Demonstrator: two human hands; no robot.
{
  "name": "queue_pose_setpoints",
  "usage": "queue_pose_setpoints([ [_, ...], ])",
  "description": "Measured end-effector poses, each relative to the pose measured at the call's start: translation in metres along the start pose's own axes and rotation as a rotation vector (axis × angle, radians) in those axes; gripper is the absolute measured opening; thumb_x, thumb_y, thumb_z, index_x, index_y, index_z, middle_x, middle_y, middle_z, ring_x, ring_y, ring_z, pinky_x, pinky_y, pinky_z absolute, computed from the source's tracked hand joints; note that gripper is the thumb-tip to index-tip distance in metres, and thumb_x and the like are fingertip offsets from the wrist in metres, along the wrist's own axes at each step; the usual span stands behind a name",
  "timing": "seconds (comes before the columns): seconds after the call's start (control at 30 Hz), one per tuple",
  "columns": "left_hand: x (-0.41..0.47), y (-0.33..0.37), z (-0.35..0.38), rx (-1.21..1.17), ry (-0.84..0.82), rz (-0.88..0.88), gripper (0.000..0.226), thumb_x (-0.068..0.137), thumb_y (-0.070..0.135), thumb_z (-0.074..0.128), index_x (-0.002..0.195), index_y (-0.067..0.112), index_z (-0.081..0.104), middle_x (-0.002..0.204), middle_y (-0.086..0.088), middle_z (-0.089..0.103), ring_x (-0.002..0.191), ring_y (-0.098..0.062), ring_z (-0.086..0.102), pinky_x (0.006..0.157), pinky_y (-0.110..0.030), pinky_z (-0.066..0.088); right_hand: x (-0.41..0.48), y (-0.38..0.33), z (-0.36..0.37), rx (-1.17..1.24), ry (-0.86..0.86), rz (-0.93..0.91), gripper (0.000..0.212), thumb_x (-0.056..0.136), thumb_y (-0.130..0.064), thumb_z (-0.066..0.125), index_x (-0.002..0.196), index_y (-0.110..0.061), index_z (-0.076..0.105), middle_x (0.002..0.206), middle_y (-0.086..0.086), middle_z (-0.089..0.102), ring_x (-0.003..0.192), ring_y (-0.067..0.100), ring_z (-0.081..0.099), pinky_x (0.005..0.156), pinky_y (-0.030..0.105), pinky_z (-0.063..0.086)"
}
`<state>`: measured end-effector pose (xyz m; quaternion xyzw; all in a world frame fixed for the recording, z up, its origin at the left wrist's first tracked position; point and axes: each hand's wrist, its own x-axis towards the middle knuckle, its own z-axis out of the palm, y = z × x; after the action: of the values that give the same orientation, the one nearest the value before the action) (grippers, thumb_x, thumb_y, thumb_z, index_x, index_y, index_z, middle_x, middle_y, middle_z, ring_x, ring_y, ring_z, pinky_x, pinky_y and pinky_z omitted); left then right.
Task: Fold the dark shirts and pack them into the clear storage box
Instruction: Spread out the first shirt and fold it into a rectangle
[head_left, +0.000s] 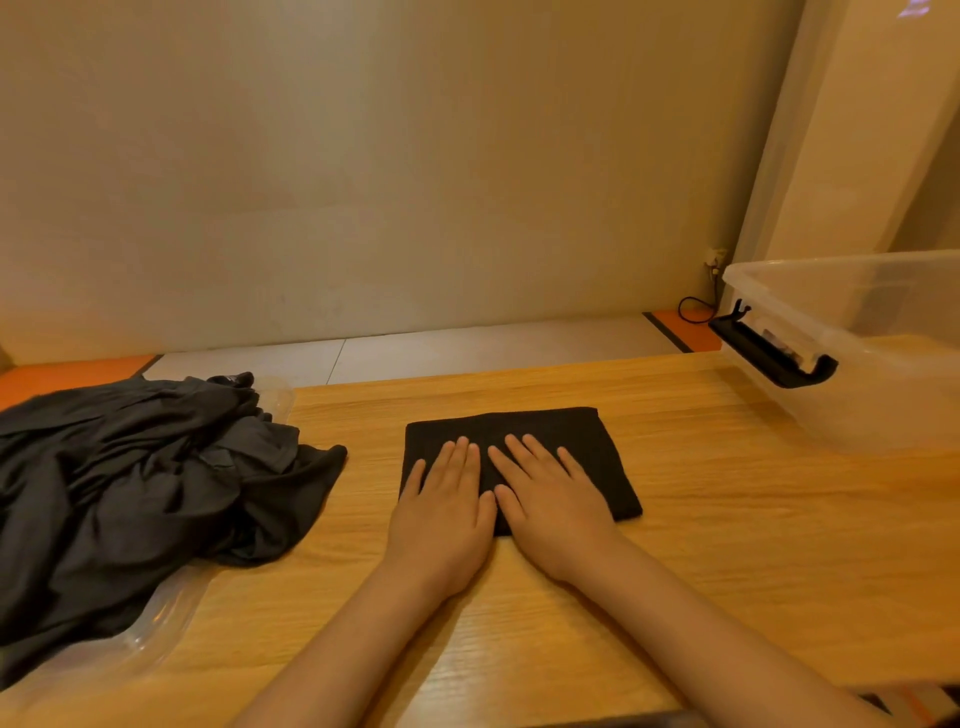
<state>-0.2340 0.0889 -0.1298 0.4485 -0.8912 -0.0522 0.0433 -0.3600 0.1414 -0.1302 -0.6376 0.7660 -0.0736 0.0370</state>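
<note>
A black shirt (550, 426), folded into a small rectangle, lies flat on the wooden table (727, 519) in front of me. My left hand (447, 514) and my right hand (550, 499) press down on its near half, palms flat, fingers straight, thumbs nearly touching. A heap of unfolded dark shirts (135, 493) lies at the left, on a clear plastic sheet or lid (156, 618). The clear storage box (872, 358) stands at the right rear of the table; a dark shape shows faintly through its wall.
The box has a black latch handle (774, 353) on its near left end. Beyond the table's far edge are a tiled floor, a wall and a black cable (693, 312) at a socket. Bare wood lies between the folded shirt and the box.
</note>
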Motion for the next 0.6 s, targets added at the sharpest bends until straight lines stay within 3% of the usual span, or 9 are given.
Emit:
queue_pose_setpoints([
  [0.37, -0.017, -0.046, -0.009, -0.033, -0.059, 0.062, 0.057, 0.102, 0.047, 0.013, 0.154, 0.026, -0.002, 0.160, 0.010, -0.009, 0.145, -0.002, -0.011, 0.120, -0.028, -0.002, -0.022, 0.052, -0.012, 0.028, -0.051, 0.028, 0.055, 0.102, -0.049, 0.016, 0.153, -0.035, 0.002, 0.161, -0.012, -0.005, 0.146, 0.005, -0.010, 0.120, 0.035, -0.004],
  [0.5, -0.022, -0.053, -0.013, 0.007, -0.067, 0.106, 0.089, 0.078, 0.073, -0.014, 0.154, 0.028, -0.003, 0.158, 0.014, -0.011, 0.139, 0.003, -0.015, 0.118, -0.026, -0.003, -0.035, 0.060, -0.015, 0.022, -0.072, 0.083, 0.055, 0.102, -0.048, 0.015, 0.153, -0.033, 0.001, 0.161, -0.010, -0.006, 0.146, 0.006, -0.011, 0.118, 0.036, -0.010],
  [0.6, -0.011, -0.070, -0.018, 0.137, -0.030, 0.136, 0.099, 0.069, 0.076, -0.024, 0.153, 0.027, -0.006, 0.161, 0.009, -0.007, 0.144, -0.002, -0.011, 0.117, -0.029, -0.005, -0.057, 0.040, -0.020, -0.016, -0.059, 0.127, 0.058, 0.101, -0.052, 0.012, 0.154, -0.030, 0.005, 0.162, -0.005, 0.002, 0.148, 0.013, -0.002, 0.118, 0.038, -0.009],
])
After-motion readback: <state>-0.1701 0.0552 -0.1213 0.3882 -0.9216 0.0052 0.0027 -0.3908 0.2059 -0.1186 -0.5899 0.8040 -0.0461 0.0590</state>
